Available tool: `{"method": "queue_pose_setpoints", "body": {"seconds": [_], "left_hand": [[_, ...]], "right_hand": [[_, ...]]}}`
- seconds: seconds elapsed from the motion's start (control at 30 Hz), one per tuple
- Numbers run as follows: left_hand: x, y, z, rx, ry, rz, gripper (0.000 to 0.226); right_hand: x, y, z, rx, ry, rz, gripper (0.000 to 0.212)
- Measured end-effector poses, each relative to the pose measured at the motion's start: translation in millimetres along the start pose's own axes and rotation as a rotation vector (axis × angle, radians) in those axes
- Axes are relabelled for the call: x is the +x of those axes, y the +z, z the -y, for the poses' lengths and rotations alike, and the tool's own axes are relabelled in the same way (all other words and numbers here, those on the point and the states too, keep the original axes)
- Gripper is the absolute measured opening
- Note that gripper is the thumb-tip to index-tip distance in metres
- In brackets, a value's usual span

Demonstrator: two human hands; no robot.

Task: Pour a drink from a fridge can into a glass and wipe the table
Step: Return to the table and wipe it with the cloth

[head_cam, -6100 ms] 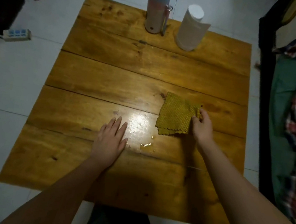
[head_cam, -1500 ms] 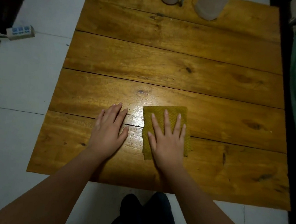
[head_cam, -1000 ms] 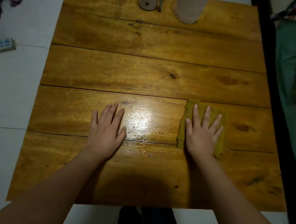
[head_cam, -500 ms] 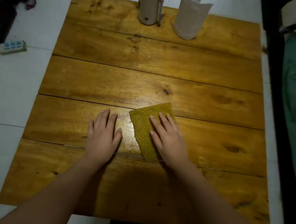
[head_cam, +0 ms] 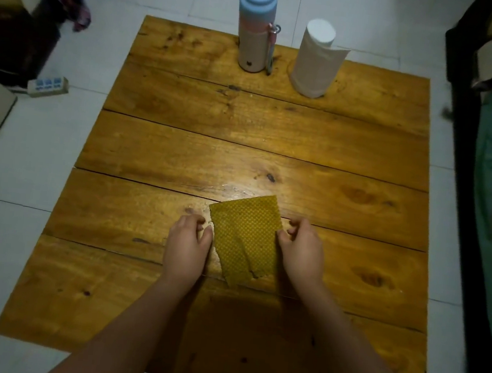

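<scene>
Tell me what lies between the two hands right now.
The yellow cloth lies between the left hand and right hand, seen in the head view.

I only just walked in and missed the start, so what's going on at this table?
A person is working at a wooden table with a yellow cloth lying flat near its front. The left hand and right hand sit at the cloth's two side edges, fingers curled at them as if to gather or fold it. A shiny patch of wood shows just beyond the cloth. At the far edge stand a bottle and a paper roll, untouched. No can or glass is in view.
</scene>
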State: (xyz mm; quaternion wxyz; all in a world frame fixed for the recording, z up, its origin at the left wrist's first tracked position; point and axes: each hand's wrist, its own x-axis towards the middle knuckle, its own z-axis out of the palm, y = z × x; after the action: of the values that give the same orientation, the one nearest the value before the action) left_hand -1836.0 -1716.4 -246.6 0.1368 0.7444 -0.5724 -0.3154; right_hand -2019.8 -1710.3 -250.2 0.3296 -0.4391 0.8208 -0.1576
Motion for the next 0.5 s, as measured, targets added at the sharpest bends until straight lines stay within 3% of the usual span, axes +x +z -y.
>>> {"method": "queue_pose_setpoints", "body": {"seconds": [0.23, 0.5], "left_hand": [[-2.0, 14.8, -17.1, -0.278, -0.359, -0.021, 0.021], [10.8, 19.3, -26.2, -0.253, -0.521, 0.127, 0.020]], "right_hand": [[7.3, 4.4, 9.8, 0.053, 0.101, 0.107, 0.024], [1.5, 5.7, 27.8, 0.043, -0.075, 0.037, 0.007]]}}
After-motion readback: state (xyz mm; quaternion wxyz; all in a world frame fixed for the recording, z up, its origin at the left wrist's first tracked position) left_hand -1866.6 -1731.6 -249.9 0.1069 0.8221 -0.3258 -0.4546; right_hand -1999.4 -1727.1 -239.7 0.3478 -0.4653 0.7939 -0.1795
